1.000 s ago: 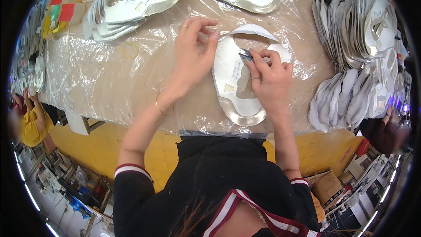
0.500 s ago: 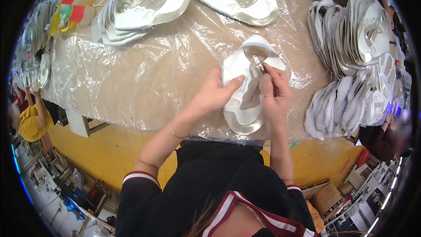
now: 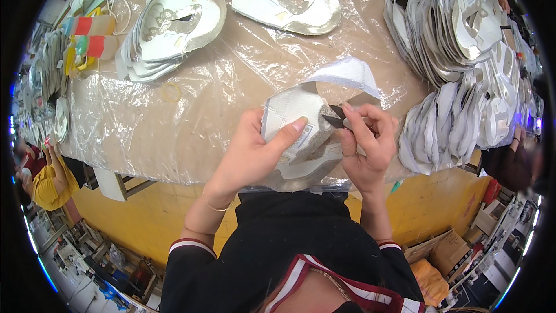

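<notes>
In my left hand [image 3: 248,152] is the side of a white and grey shoe upper [image 3: 294,105], thumb on top and fingers underneath. The upper is tilted and bent, its collar strip curving away on the far side. Dark thread snips [image 3: 334,117] are pinched between the thumb and fingers of my right hand [image 3: 370,142]. Two pointed blades show, spread slightly at the inner edge of the upper's opening. My right fingers hide the rest of the snips. Whether a thread lies between the blades is too small to tell.
Clear plastic sheeting covers the table [image 3: 191,122]. A stack of uppers [image 3: 202,40] lies far left, with another upper [image 3: 324,14] beside it. More stacks [image 3: 480,23] crowd the right side. Bottles with red bands [image 3: 95,46] stand at left. Other people work at both sides.
The upper has been lifted and tilted by my left hand, moving a little left. My right hand has turned, and the snips' blades now show clearly. Things on the table appear shifted in view.
</notes>
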Available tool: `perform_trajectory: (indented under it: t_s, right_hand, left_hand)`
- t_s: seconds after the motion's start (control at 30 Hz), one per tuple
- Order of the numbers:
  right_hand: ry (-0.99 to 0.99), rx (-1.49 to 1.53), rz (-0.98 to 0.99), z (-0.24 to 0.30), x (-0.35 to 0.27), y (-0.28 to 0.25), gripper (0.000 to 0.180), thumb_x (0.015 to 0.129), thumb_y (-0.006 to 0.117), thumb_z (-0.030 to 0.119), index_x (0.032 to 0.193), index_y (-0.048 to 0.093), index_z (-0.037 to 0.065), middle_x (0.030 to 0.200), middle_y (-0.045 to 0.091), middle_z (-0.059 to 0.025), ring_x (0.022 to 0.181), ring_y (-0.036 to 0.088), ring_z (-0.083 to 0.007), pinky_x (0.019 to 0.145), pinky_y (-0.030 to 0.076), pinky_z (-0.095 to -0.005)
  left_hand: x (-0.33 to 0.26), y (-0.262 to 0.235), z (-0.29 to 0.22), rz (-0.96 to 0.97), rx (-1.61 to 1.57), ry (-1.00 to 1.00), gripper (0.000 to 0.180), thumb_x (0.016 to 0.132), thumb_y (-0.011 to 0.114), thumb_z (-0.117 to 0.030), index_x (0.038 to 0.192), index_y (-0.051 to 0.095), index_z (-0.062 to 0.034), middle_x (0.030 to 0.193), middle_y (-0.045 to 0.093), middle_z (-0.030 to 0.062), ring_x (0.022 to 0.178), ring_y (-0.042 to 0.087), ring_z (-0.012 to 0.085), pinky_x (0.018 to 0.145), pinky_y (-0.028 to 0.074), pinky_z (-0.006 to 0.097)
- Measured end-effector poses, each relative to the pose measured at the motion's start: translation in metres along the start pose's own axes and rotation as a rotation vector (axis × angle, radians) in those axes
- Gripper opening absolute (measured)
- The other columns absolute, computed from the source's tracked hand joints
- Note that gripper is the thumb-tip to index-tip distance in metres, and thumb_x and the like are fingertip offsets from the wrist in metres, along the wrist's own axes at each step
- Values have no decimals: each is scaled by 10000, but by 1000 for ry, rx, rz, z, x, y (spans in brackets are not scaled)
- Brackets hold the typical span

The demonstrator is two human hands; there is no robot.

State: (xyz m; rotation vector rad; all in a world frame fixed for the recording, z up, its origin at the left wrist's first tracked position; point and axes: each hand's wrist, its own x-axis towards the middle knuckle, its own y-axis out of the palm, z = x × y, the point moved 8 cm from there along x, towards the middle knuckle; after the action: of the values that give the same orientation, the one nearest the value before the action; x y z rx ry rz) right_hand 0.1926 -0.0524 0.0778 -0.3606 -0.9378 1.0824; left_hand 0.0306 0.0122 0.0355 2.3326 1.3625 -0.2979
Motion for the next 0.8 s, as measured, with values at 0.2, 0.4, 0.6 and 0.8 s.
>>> perform_trajectory:
  t_s: [0.2,0.4,0.6,0.8]
  right_hand:
    - [-28,-26,-2,-1,-4,-1,368,778,787,179,1139,733,137,961,648,-4,720,550,-125,773,337,-314]
    - [-50,-89,-30,1,-9,-5,346,770,791,159,1113,742,148,965,645,1,696,536,-110,773,321,-314]
    - [91,123,-6,-7,-7,-4,318,785,778,124,1100,739,101,974,646,-37,746,552,-151,751,385,-291]
    - [402,677,119,-19,-16,10,288,913,680,81,1185,676,-13,1044,631,-106,924,586,-160,858,448,-267]
  left_hand:
    - [-1,3,-2,16,11,24,217,962,637,-119,1094,671,51,963,712,42,868,618,72,754,509,254]
    - [-2,6,2,27,10,-34,229,958,646,-124,1105,672,50,972,716,53,877,629,81,754,516,260]
    - [-2,6,2,35,0,-30,248,950,663,-146,1103,669,48,960,715,57,866,625,81,750,515,261]
    - [-1,3,1,54,89,-3,263,915,709,-123,1106,661,50,987,712,76,883,648,103,778,525,262]
